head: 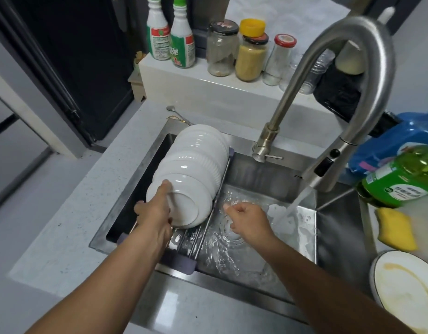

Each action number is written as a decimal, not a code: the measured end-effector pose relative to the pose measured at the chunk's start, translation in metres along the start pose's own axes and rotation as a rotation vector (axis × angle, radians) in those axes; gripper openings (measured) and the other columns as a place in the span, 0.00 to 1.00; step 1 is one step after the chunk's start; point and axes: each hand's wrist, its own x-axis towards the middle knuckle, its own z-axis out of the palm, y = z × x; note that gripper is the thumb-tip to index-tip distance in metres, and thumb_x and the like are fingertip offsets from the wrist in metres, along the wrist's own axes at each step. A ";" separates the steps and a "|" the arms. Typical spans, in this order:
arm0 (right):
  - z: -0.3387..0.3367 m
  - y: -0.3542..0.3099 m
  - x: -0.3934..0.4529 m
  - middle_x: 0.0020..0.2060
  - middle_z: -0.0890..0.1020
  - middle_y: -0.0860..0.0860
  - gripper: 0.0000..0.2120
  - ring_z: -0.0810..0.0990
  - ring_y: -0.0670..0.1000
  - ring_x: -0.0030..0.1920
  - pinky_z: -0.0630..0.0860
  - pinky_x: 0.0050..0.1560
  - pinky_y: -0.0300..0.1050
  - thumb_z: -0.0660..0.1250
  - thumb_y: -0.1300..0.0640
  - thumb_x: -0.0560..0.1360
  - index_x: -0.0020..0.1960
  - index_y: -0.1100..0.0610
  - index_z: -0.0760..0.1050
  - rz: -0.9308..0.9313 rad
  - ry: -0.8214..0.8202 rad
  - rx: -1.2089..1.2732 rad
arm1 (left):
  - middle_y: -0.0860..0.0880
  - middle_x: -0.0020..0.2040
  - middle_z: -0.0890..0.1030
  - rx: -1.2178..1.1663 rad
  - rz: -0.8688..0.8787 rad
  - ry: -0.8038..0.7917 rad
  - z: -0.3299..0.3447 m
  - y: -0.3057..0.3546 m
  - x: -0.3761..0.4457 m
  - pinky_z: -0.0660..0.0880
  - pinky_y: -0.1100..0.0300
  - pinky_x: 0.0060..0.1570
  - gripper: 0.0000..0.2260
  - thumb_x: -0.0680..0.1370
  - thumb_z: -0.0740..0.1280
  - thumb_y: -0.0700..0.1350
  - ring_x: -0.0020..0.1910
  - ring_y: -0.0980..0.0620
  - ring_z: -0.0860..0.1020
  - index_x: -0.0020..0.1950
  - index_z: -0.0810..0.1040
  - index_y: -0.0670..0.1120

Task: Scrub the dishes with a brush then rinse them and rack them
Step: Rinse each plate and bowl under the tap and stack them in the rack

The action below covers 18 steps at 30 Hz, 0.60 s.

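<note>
Several white ribbed bowls [198, 153] lie on their sides in a row on a metal rod rack [201, 231] across the left part of the steel sink [338, 227]. My left hand [155, 210] grips the rim of the nearest bowl [191, 203], index finger stretched up along its edge. My right hand [246, 220] hovers over the wet sink floor with loosely curled fingers, holding nothing. Water runs from the faucet head [326, 165] into the sink to the right of that hand. No brush is visible.
A dirty white plate [405, 285] sits on the counter at the lower right, with a yellow sponge [396, 227] and a green detergent bottle [401, 177] behind it. Jars [251, 56] and bottles line the back ledge. A spoon [176, 113] lies behind the sink.
</note>
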 end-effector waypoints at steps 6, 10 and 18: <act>-0.069 0.050 -0.008 0.30 0.80 0.47 0.10 0.79 0.53 0.35 0.78 0.42 0.55 0.70 0.46 0.70 0.35 0.51 0.82 0.065 0.000 0.046 | 0.44 0.68 0.73 0.008 0.272 0.011 0.038 -0.018 -0.050 0.72 0.52 0.63 0.25 0.75 0.76 0.49 0.60 0.43 0.76 0.66 0.67 0.48; -0.120 0.075 -0.016 0.28 0.78 0.53 0.10 0.78 0.55 0.30 0.75 0.38 0.54 0.65 0.56 0.72 0.34 0.59 0.79 0.069 0.072 0.030 | 0.45 0.52 0.78 0.069 0.278 -0.143 0.074 -0.047 -0.081 0.76 0.53 0.50 0.20 0.74 0.74 0.46 0.46 0.46 0.78 0.61 0.71 0.46; -0.212 0.114 -0.034 0.32 0.80 0.58 0.10 0.79 0.56 0.32 0.73 0.34 0.48 0.66 0.61 0.73 0.34 0.55 0.80 0.103 0.255 0.123 | 0.46 0.36 0.77 0.413 0.027 -0.722 0.138 -0.136 -0.148 0.71 0.63 0.29 0.07 0.80 0.63 0.34 0.32 0.53 0.75 0.47 0.77 0.44</act>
